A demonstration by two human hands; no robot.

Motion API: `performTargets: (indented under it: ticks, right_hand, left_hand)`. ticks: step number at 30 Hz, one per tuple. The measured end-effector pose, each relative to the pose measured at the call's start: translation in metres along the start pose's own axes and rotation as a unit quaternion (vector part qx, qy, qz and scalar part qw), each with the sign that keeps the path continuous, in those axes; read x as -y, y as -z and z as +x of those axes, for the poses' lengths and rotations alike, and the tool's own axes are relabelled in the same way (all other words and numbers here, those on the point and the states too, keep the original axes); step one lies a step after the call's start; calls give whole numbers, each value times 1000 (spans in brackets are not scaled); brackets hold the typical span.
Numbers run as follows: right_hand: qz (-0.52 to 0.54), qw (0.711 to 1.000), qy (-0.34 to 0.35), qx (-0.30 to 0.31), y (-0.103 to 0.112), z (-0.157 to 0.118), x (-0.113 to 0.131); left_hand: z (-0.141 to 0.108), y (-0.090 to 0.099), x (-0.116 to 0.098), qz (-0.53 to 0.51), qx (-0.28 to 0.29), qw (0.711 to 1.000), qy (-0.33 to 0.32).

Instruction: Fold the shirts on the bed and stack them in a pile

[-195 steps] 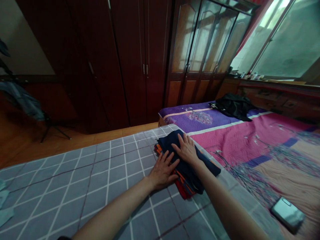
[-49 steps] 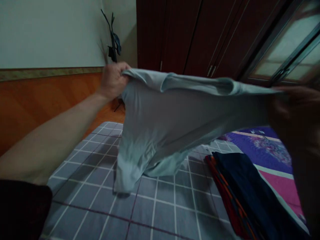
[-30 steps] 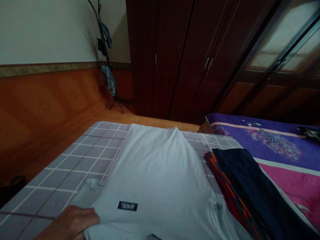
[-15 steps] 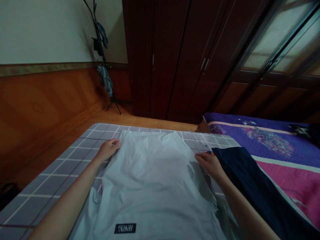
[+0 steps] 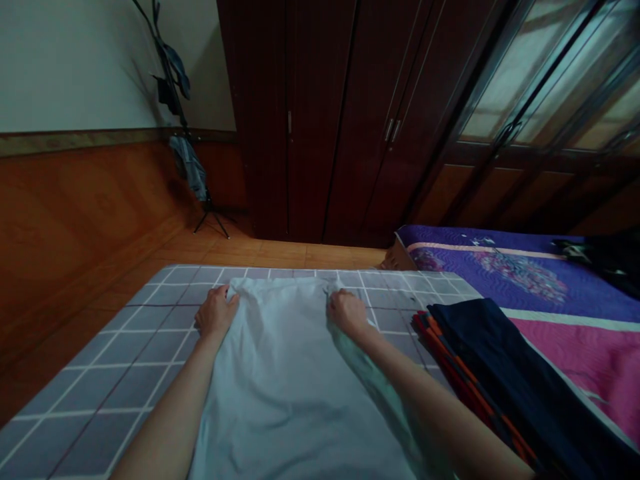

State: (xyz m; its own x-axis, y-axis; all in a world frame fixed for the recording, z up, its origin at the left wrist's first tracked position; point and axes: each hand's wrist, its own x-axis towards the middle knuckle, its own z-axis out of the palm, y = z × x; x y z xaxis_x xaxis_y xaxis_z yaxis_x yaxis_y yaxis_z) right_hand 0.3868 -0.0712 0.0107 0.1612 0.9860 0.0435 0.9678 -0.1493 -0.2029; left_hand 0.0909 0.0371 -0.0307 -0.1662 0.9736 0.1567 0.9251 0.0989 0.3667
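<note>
A pale, whitish garment [image 5: 295, 373] lies spread over a bed with a grey checked cover [image 5: 135, 333], its far edge not far from the bed's end. At its far left corner my left hand [image 5: 217, 312] is closed on the cloth. My right hand [image 5: 349, 312] is pinched on the far right corner, where the fabric bunches and folds inward. Wrinkles run down the cloth between the hands. The near end of the garment runs out of view.
Right of the garment lies a stack of folded dark blue and red clothes [image 5: 490, 353]. Beyond it is a purple and pink bed [image 5: 480, 260]. A dark red wardrobe [image 5: 320, 133] and a coat stand [image 5: 185, 133] stand behind.
My right hand has moved left and now grips the garment's far right corner. My left hand has closed on the far left corner. The garment's dark label has left the view.
</note>
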Motion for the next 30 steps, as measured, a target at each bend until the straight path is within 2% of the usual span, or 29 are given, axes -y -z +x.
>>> performTargets:
  ticks: [2, 4, 6, 7, 9, 11, 13, 16, 19, 21, 24, 27, 30]
  right_hand:
    - [1, 994, 109, 4, -9, -24, 26]
    - [-9, 978, 209, -2, -11, -42, 39]
    - [-26, 968, 247, -44, -7, -47, 38]
    - [-30, 969, 236, -69, -4, -44, 35]
    - [-8, 982, 167, -89, 2, -34, 26]
    - [28, 991, 112, -69, 3, -23, 19]
    - [54, 993, 95, -45, -1, -14, 17]
    - [90, 993, 70, -37, -11, -3, 16]
    - [146, 989, 13, -34, -15, 16, 3]
    - [183, 982, -28, -45, -11, 32, -17]
    - [218, 968, -89, -85, -4, 51, -63]
    - [233, 953, -149, -124, -1, 58, -110]
    - [247, 938, -187, -157, -9, 56, -139]
  left_hand:
    - [1, -1, 1, -1, 0, 1000, -2]
    - [1, -2, 1, -2, 0, 1000, -3]
    - [1, -2, 0, -1, -2, 1000, -2]
    - [1, -2, 0, -1, -3, 1000, 1]
    - [1, -2, -1, -2, -1, 1000, 11]
    - [1, -1, -2, -3, 4, 1000, 21]
    - [1, 0, -2, -4, 11, 1000, 23]
    - [1, 0, -1, -8, 21, 999, 27]
    - [1, -1, 2, -19, 16, 999, 37]
    - [5, -2, 4, -33, 3, 998, 48]
    - [19, -7, 0, -71, -15, 996, 52]
    - [39, -18, -11, -122, -21, 992, 37]
    - [54, -30, -22, -175, -34, 983, 39]
